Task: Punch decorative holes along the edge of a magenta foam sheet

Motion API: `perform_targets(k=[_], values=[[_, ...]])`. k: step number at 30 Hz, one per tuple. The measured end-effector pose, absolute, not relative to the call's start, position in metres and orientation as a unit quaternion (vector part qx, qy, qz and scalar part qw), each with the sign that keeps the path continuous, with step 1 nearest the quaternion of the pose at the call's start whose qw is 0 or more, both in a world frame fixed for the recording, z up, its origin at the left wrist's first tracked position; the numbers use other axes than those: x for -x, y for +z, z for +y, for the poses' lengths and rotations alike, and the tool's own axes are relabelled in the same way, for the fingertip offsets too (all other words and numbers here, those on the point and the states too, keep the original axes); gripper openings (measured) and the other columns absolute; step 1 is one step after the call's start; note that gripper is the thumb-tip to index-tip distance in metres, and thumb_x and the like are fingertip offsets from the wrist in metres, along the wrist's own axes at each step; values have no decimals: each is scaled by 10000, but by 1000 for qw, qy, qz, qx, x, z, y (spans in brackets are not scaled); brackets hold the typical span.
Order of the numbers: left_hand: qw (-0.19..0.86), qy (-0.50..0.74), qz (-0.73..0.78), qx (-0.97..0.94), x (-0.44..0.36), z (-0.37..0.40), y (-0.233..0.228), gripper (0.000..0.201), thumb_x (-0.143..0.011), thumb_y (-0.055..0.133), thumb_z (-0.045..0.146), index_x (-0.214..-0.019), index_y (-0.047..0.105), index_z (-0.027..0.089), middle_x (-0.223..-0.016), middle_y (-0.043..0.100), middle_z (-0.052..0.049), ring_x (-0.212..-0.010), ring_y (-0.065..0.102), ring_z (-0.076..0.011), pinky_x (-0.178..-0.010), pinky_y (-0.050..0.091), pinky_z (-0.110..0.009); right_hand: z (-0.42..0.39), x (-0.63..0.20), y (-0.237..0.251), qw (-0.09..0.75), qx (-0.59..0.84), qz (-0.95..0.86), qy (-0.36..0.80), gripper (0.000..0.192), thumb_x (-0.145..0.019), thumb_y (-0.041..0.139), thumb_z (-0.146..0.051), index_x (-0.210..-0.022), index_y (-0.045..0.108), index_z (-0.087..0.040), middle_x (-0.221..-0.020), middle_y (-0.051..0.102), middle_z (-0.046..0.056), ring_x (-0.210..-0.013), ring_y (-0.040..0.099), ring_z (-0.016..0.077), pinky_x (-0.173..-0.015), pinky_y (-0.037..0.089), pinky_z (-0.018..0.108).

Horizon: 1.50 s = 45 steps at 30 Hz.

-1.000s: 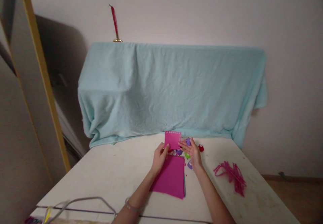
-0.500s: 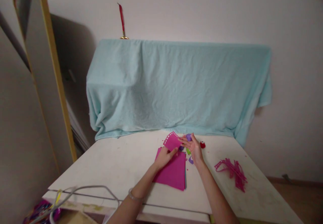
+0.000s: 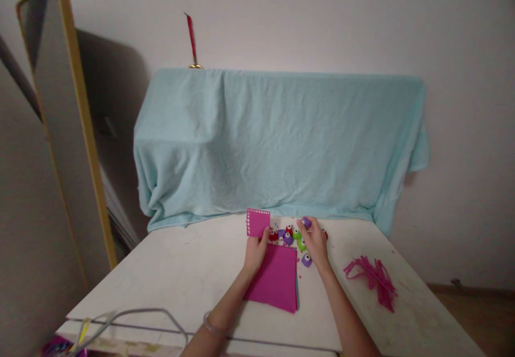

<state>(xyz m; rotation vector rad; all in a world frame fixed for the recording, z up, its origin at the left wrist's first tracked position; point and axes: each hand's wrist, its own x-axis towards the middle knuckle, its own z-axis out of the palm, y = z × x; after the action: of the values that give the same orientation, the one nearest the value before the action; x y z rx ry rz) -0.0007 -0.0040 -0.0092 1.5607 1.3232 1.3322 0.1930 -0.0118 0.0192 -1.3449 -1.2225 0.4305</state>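
My left hand (image 3: 255, 249) holds a small pink paper piece (image 3: 258, 222) upright by its lower edge; the piece has a punched border along its top and left sides. Below it a stack of pink sheets (image 3: 276, 279) lies flat on the white table (image 3: 189, 271). My right hand (image 3: 315, 241) rests palm down over a cluster of small craft punches (image 3: 286, 235) in red, purple and green, its fingers at a purple punch (image 3: 306, 221). Whether it grips that punch is hidden.
A heap of pink paper strips (image 3: 372, 279) lies on the table at the right. A light blue cloth (image 3: 277, 142) drapes a bulky object behind the table. A gold-framed mirror (image 3: 60, 115) leans at the left. A grey cable (image 3: 132, 317) loops at the near edge.
My left hand has carried the small pink piece to the left and turned it square. My right hand has let go of it and dropped onto the punches.
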Motion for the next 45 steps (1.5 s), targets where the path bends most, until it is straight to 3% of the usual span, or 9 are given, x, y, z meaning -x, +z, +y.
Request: perform_targets(k=[2, 5, 8, 11, 17, 21, 28, 37, 45], values=[[347, 555, 434, -619, -4, -11, -1, 421, -880, 451, 499, -950, 678, 151, -858, 691, -81, -830, 611, -215, -760, 445, -305, -12, -188, 15, 569, 594, -551, 143, 405, -741, 606, -536, -999, 575, -225, -846, 664, 37, -748, 606, 206, -720, 454, 310], [360, 548, 383, -651, -9, -18, 8, 376, -881, 472, 466, -1018, 672, 178, -969, 686, -81, -923, 600, -216, -850, 433, -316, -11, -184, 9, 546, 600, -570, 132, 404, -731, 616, -514, -1011, 555, -229, -842, 660, 37, -728, 603, 214, -710, 449, 318], [363, 535, 386, -657, -9, -17, 6, 383, -876, 475, 479, -950, 687, 168, -901, 690, -68, -847, 605, -205, -779, 444, -282, -9, -186, 4, 524, 608, -583, 125, 349, -723, 628, -471, -961, 562, -225, -814, 655, 36, -736, 598, 222, -715, 441, 322], [390, 506, 419, -645, -6, -9, -3, 473, -868, 452, 537, -791, 691, 136, -707, 664, -51, -628, 571, -172, -596, 414, -247, -6, -189, 0, 500, 616, -601, 95, 276, -721, 631, -432, -882, 583, -213, -805, 649, 46, -766, 587, 229, -734, 432, 327], [505, 484, 406, -588, -7, 4, -23, 585, -854, 372, 641, -728, 631, 131, -453, 487, 21, -371, 375, -101, -415, 274, -228, -5, -190, -4, 455, 613, -644, 56, 227, -747, 611, -373, -905, 607, -209, -872, 650, 68, -794, 588, 226, -751, 425, 329], [518, 495, 406, -567, -8, 8, -29, 608, -844, 364, 664, -687, 611, 132, -434, 472, 22, -358, 382, -95, -419, 277, -228, -6, -189, -5, 428, 621, -652, 76, 261, -738, 614, -377, -948, 581, -226, -844, 657, 38, -766, 604, 214, -701, 424, 305], [523, 524, 395, -543, -4, 14, -35, 589, -844, 393, 645, -635, 589, 131, -394, 444, 24, -356, 395, -98, -439, 287, -232, -5, -192, -10, 371, 626, -685, 45, 190, -726, 626, -348, -862, 562, -232, -781, 649, 17, -731, 604, 201, -665, 395, 278], [522, 533, 381, -546, -2, 12, -31, 525, -840, 466, 582, -678, 651, 119, -397, 461, 14, -399, 434, -104, -564, 382, -250, -3, -195, -11, 356, 614, -702, 52, 161, -702, 658, -271, -858, 635, -236, -834, 645, 32, -811, 582, 219, -757, 398, 306], [605, 519, 320, -512, -5, 8, -24, 418, -841, 537, 480, -745, 664, 94, -505, 562, -34, -450, 482, -113, -568, 402, -257, -7, -181, -11, 310, 618, -722, 12, 136, -757, 644, -274, -877, 662, -212, -930, 610, 94, -918, 538, 247, -845, 389, 338]])
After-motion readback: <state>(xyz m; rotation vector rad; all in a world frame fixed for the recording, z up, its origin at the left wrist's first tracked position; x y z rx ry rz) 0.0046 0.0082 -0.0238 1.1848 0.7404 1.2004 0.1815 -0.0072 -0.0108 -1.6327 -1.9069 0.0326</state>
